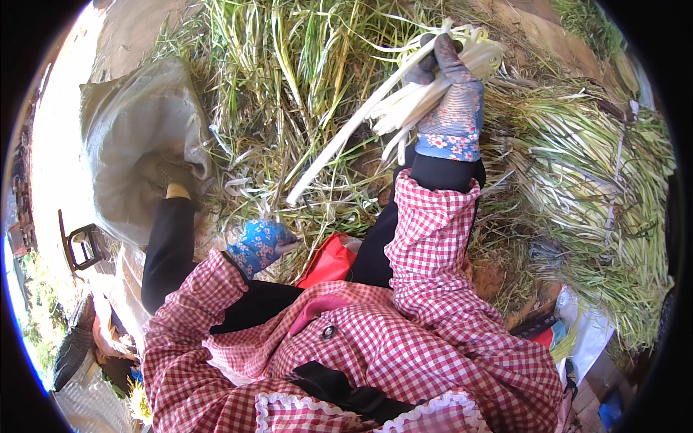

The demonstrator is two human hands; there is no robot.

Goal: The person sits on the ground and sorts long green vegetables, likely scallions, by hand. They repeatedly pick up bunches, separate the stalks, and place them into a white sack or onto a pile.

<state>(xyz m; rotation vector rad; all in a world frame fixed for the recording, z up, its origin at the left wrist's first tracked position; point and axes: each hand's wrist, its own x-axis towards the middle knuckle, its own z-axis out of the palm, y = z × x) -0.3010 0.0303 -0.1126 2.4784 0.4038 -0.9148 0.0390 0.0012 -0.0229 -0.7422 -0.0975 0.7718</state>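
My right hand (449, 86), in a soiled glove with a blue flowered cuff, is closed around a bundle of pale stalks (406, 105) at the upper right. One long white stalk (341, 130) slants from it down to the left. My left hand (265, 243), in a blue flowered glove, is low at the left of centre, near the loose stalks and trimmings; its fingers are mostly hidden, so its grip cannot be told. Long green leafy stalks (281, 59) lie on the ground ahead of me.
A large heap of green and white stalks (584, 168) lies at the right. A pale woven sack (141, 119) covers my foot at the left. Red material (330, 262) lies between my legs. A dark-framed object (82, 248) stands at the far left, and a white bag (587, 330) lies lower right.
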